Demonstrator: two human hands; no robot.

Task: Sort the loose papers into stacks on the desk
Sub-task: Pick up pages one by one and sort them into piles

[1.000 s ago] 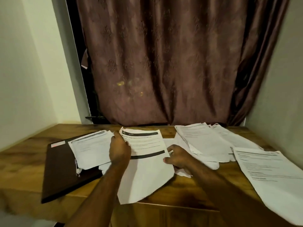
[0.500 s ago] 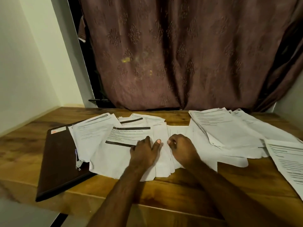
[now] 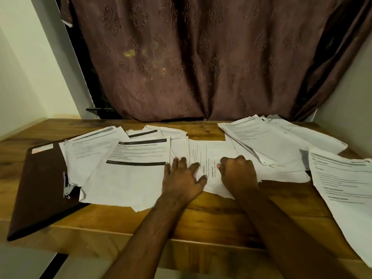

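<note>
Papers [image 3: 136,174] now lie flat on the tabletop [image 3: 211,216] — my left hand [image 3: 182,178] spread on them, right hand [image 3: 238,172] curled, pinching a sheet [image 3: 209,158].

Two bare forearms in frame, no sleeves, watch or rings visible; left hand [image 3: 182,181], right hand [image 3: 238,175] ungloved.

This looks like a room in a home, used as a small study corner. A wooden desk [image 3: 211,218] fits into a nook between plain pale walls [image 3: 24,67] on the left and right. A heavy brown patterned curtain [image 3: 191,57] hangs at the far side. Printed papers [image 3: 271,141] are spread across the desk, and a dark folder [image 3: 40,188] lies at the left.
</note>
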